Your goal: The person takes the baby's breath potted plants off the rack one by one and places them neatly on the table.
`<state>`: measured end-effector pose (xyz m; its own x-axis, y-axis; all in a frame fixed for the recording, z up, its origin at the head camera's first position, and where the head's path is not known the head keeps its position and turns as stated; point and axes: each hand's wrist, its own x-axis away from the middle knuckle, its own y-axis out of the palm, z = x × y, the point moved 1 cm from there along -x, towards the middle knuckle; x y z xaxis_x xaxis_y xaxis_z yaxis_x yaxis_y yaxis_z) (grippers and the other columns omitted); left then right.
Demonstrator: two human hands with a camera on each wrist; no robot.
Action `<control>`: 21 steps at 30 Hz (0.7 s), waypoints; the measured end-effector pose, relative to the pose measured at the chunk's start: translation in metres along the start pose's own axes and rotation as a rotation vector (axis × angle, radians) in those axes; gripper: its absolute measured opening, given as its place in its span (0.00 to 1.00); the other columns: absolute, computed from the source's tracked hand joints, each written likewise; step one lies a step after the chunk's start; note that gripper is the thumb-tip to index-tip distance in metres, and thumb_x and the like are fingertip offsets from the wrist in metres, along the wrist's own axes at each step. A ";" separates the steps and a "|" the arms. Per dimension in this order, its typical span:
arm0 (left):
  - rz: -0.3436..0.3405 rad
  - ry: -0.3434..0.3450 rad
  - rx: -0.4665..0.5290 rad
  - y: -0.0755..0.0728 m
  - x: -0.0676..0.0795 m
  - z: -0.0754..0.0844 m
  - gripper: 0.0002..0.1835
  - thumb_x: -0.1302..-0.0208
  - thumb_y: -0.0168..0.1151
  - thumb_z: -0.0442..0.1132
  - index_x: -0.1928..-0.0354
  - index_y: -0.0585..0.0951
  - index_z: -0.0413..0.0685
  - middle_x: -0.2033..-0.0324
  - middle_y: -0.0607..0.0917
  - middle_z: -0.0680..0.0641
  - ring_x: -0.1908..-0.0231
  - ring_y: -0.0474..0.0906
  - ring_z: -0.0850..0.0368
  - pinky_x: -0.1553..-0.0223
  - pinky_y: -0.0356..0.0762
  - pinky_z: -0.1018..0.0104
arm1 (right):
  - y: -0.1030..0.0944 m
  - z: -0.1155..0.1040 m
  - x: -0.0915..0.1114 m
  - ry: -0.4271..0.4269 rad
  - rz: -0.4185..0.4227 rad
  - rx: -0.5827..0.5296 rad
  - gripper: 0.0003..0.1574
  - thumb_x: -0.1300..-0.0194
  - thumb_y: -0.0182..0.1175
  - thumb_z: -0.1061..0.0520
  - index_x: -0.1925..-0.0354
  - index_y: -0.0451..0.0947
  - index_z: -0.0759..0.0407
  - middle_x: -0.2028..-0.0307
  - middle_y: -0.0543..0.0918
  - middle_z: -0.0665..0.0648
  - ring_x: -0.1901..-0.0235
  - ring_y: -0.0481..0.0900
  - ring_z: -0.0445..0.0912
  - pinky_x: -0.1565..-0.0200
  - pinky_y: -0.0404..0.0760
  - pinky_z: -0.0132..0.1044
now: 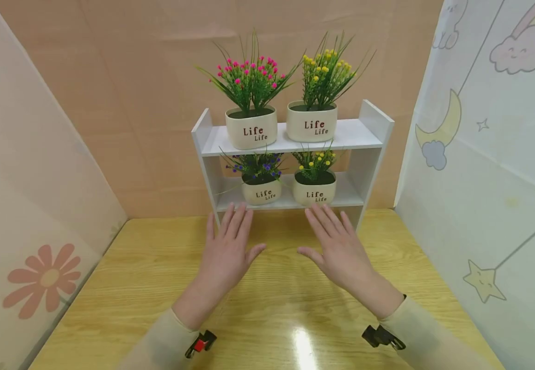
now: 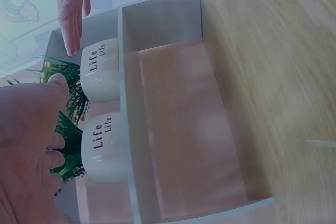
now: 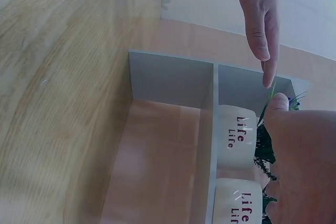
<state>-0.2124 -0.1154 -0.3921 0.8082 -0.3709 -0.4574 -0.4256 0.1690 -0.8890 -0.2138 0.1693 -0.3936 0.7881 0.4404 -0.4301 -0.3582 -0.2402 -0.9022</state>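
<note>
My left hand and my right hand are held out with straight fingers, backs up, in front of a white two-tier shelf. Neither holds anything. On the top tier stand a cream pot with pink flowers and a cream pot with yellow flowers. The lower tier bears a pot with purple-blue flowers and another pot with yellow flowers. In the head view, the fingertips overlap the shelf's lower edge. Both wrist views show the lower pots beyond the hands.
The shelf stands on a wood-grain table against a peach backdrop. A printed panel rises on the left and another on the right. Dark camera mounts sit at both wrists.
</note>
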 end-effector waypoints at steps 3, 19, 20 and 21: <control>-0.004 -0.005 -0.008 -0.006 -0.001 0.000 0.49 0.20 0.58 0.67 0.12 0.59 0.44 0.13 0.55 0.41 0.13 0.44 0.39 0.18 0.32 0.30 | -0.003 -0.001 -0.002 -0.003 0.010 -0.002 0.66 0.22 0.26 0.16 0.11 0.51 0.61 0.13 0.53 0.64 0.14 0.50 0.63 0.17 0.47 0.66; 0.034 -0.021 0.004 -0.024 -0.009 -0.003 0.49 0.20 0.60 0.66 0.12 0.57 0.44 0.12 0.52 0.42 0.13 0.41 0.41 0.17 0.34 0.30 | -0.019 -0.002 -0.011 -0.014 0.054 -0.008 0.62 0.19 0.36 0.18 0.11 0.51 0.61 0.13 0.53 0.63 0.13 0.48 0.61 0.18 0.50 0.68; 0.038 -0.024 0.002 -0.026 -0.010 -0.003 0.49 0.20 0.60 0.66 0.12 0.58 0.44 0.12 0.53 0.42 0.13 0.40 0.41 0.17 0.34 0.30 | -0.021 -0.002 -0.012 -0.016 0.054 -0.009 0.63 0.20 0.34 0.18 0.11 0.50 0.61 0.12 0.52 0.63 0.13 0.47 0.60 0.18 0.49 0.68; 0.042 -0.026 0.002 -0.027 -0.011 -0.003 0.49 0.20 0.60 0.66 0.12 0.58 0.44 0.12 0.53 0.42 0.13 0.40 0.41 0.17 0.33 0.31 | -0.023 -0.003 -0.013 -0.016 0.052 -0.011 0.64 0.21 0.30 0.17 0.11 0.50 0.61 0.12 0.52 0.62 0.13 0.47 0.60 0.18 0.48 0.67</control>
<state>-0.2111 -0.1191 -0.3632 0.7998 -0.3397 -0.4948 -0.4586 0.1861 -0.8690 -0.2145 0.1666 -0.3672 0.7604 0.4405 -0.4773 -0.3933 -0.2725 -0.8781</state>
